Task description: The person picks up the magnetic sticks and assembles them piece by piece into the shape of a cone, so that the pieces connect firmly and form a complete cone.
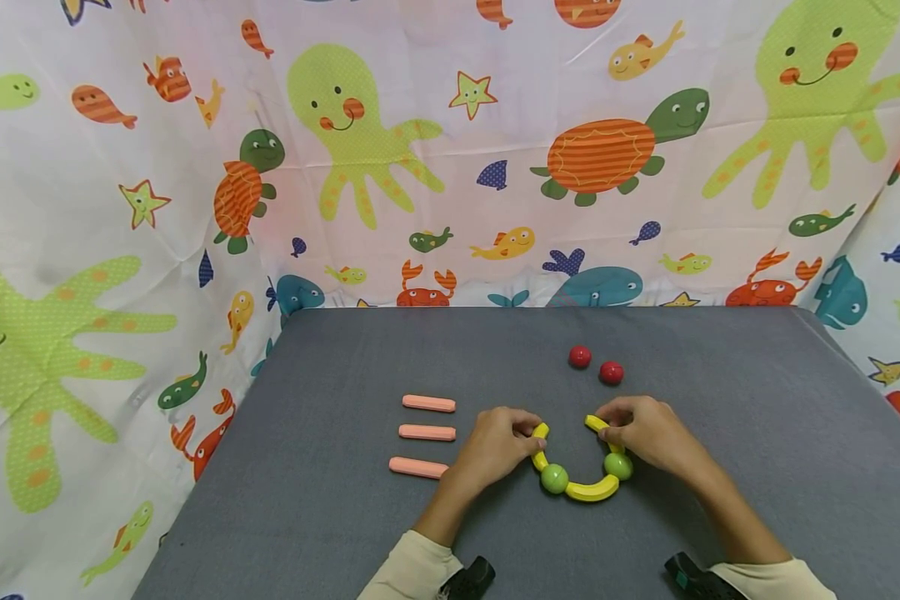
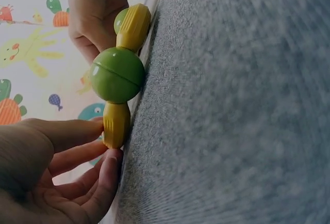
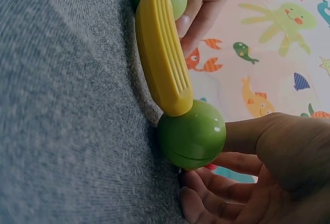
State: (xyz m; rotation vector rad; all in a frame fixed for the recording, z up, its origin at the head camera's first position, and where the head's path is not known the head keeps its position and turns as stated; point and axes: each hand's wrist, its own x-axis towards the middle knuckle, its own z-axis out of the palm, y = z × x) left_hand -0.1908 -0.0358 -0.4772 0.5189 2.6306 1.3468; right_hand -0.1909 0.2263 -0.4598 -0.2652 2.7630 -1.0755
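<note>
On the grey table, a U-shaped chain of toy building pieces opens toward the back. A curved yellow rod [image 1: 592,490] forms its bottom, between a left green ball [image 1: 554,478] and a right green ball [image 1: 618,466]. My left hand [image 1: 495,446] pinches the left yellow rod [image 2: 116,123], which rises from the left ball. At the other end, my right hand [image 1: 648,429] holds the right yellow rod [image 1: 594,423] between thumb and fingers. In the right wrist view, the ball partly hides that grip. The two upper rod ends stand apart.
Three straight salmon-pink rods lie left of the chain: a far one [image 1: 428,404], a middle one [image 1: 427,432] and a near one [image 1: 412,467], partly behind my left wrist. Two red balls [image 1: 580,357] [image 1: 611,372] sit behind the chain. A sea-animal-print curtain [image 1: 435,167] hangs beyond the table.
</note>
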